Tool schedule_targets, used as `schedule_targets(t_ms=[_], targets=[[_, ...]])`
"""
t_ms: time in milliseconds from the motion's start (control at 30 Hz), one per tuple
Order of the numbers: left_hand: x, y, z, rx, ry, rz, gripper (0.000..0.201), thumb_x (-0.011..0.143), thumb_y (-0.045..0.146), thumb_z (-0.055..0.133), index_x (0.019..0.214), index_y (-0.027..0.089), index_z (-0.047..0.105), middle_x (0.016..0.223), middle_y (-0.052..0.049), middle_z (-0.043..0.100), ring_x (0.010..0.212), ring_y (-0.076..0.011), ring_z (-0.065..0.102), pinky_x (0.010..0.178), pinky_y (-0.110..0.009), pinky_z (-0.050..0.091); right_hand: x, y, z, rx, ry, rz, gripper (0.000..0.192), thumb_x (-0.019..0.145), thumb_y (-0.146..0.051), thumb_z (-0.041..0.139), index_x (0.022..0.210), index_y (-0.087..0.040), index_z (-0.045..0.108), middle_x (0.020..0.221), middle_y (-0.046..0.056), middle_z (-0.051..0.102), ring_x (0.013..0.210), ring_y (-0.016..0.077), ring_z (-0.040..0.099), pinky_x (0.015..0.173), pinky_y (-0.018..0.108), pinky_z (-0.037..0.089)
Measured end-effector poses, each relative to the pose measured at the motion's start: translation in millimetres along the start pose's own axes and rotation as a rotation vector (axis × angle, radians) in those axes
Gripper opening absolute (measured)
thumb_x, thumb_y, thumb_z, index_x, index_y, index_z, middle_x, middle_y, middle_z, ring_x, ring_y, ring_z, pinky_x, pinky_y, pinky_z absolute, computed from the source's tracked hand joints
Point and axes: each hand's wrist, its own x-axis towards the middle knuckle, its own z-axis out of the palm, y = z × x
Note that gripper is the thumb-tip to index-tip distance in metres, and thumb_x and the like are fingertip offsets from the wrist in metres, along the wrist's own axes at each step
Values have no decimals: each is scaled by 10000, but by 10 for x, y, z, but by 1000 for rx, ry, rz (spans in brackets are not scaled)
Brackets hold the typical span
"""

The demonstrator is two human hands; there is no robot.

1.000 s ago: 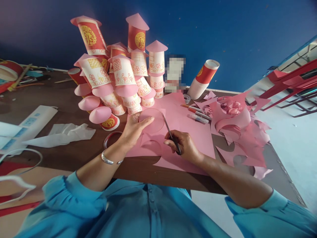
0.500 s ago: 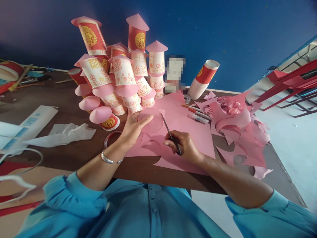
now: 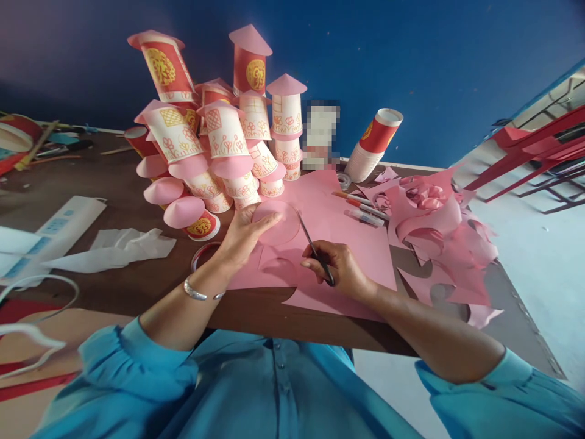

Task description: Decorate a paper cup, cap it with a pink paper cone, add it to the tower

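My left hand point(image 3: 244, 236) pinches a pink paper circle point(image 3: 284, 230) at its left edge, thumb on top and fingers beneath. Closed round the dark handles of a pair of scissors point(image 3: 315, 249) is my right hand point(image 3: 339, 268). The blades point up and left, their tips at the circle's upper right edge. Under both hands lie pink paper sheets point(image 3: 356, 256). Behind my left hand stands a cluster of stacked paper cups point(image 3: 226, 137), drawn with flowers and topped with pink paper cones point(image 3: 250, 40).
Pink paper scraps point(image 3: 439, 225) are heaped on the right, beside several pens point(image 3: 365, 214). A stack of cups point(image 3: 375, 143) leans near the blue wall. Crumpled clear plastic point(image 3: 123, 247) and a roll of tape point(image 3: 201, 255) lie left on the brown table point(image 3: 256, 311).
The view has shifted very slightly. Both hands, the paper circle and the scissors keep nearly the same positions.
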Motion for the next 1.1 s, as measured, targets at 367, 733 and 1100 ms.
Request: schedule_targets(t_ms=[367,733,1100], targets=[[8,-8,-47,46,-31,-5,317,789,459,832,946,190,773,955,-59,774,950,-238,681,866,-344,564,-2,-15,-23,3,-6,-13,514,904,-694,689,861,-183,640,512,-60,533,461,87,460,503,237,384],[17,-24,-60,48,-58,17,310,791,480,838,890,196,761,873,-53,761,922,-247,686,846,-370,550,7,-20,-11,62,-21,19,575,845,-737,722,862,-170,631,519,-67,518,468,80,458,501,230,387],[13,11,-60,129,-65,20,299,792,496,830,821,221,717,798,-29,738,940,-251,674,858,-368,527,10,-14,-29,38,-29,-9,551,862,-719,718,835,-175,632,536,-64,516,491,79,455,507,222,386]])
